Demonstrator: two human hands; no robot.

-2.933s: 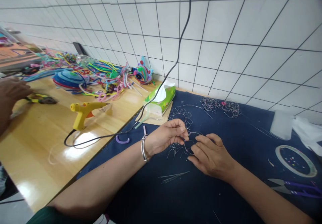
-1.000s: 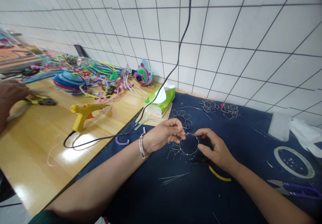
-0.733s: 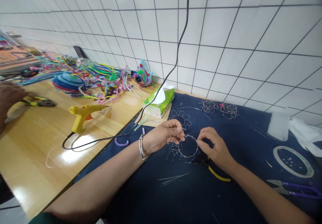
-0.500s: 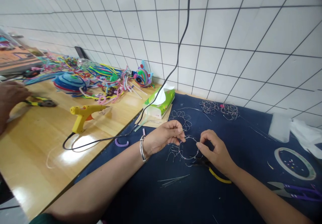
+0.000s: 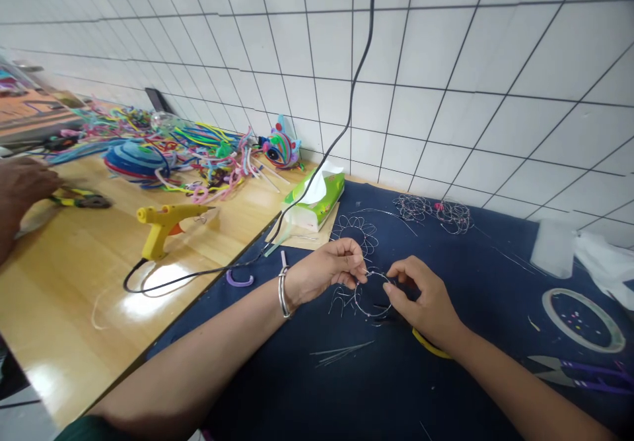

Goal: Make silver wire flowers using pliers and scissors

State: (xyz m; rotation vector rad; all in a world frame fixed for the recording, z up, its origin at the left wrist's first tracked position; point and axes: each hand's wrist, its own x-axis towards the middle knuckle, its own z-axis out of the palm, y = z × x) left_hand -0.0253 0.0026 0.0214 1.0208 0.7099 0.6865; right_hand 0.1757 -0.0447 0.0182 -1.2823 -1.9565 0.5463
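A thin wire ring with small beads (image 5: 372, 314) is held between my hands above the dark blue cloth. My left hand (image 5: 337, 266) pinches its upper left edge between thumb and fingertips. At the ring's right side, my right hand (image 5: 421, 296) has its thumb on the wire. Its index finger curves a little apart from the thumb, and the other fingers are partly hidden. Looped wire pieces (image 5: 343, 301) lie just left of the ring. Under my right hand are pliers with a yellow handle (image 5: 430, 345), mostly covered. A wire flower shape (image 5: 354, 226) lies behind my left hand.
Straight wires (image 5: 341, 354) lie in front. Purple-handled snips (image 5: 584, 373) and a round rim with beads inside (image 5: 547, 302) are at right. Tangled wire loops (image 5: 453, 216) lie by the wall. A tissue pack (image 5: 317, 200), glue gun (image 5: 161, 226) and cord (image 5: 354, 84) stand left. Another person's hand (image 5: 24, 190) is beside pliers.
The ring has shifted slightly right and turned a little. My right index finger has moved left over its edge, and my right hand covers more of the pliers.
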